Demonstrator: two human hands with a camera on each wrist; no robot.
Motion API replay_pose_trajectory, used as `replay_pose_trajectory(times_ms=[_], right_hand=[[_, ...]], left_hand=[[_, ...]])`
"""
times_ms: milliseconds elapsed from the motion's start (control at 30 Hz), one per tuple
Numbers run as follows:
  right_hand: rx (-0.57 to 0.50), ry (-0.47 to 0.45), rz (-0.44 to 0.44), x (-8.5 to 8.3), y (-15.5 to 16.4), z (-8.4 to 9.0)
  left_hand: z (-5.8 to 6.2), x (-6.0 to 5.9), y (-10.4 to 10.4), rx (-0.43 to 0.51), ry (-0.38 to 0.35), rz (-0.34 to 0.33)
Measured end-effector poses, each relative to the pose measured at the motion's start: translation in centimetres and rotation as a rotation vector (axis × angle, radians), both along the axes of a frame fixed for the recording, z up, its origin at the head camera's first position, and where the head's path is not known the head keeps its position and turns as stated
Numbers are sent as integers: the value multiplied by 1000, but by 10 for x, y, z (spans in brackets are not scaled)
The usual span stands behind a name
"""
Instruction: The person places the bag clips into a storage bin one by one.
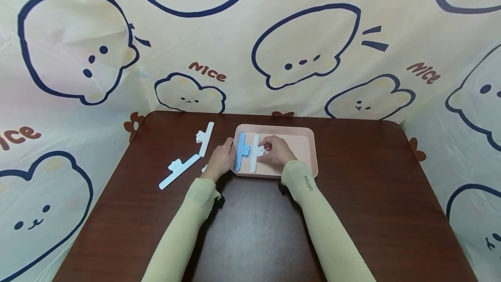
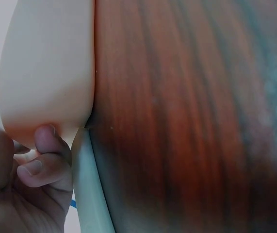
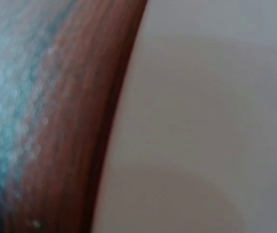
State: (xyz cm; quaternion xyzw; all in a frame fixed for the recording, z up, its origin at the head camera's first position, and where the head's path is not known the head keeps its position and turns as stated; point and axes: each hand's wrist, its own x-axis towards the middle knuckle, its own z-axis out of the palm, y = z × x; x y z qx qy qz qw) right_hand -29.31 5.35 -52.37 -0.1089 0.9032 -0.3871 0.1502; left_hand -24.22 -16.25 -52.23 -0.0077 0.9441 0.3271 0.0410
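Note:
A pink tray sits in the middle of the brown table. Inside it lie a blue clip and, beside it, a white clip. My right hand is over the tray and pinches the white clip near its handle. My left hand is at the tray's left edge, its fingers curled against the tray's outer wall. Another white clip lies right under that hand. The right wrist view shows only a blurred tray wall and table; the hand is out of it.
Two more white clips lie on the table left of the tray, one farther back and one nearer. A cartoon-print cloth hangs behind and around the table. Both arms wear pale green sleeves.

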Motion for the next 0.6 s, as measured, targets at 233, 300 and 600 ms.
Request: replay_pose_trajectory(times_ms=[233, 300, 600], right_hand=[[-1, 5, -4, -1, -1, -3], [-2, 3, -6, -1, -1, -4], [3, 2, -2, -1, -1, -2]], left_hand=[[1, 0, 1, 1, 6, 0], [0, 0, 1, -1, 6, -1], [0, 0, 1, -1, -1, -2]])
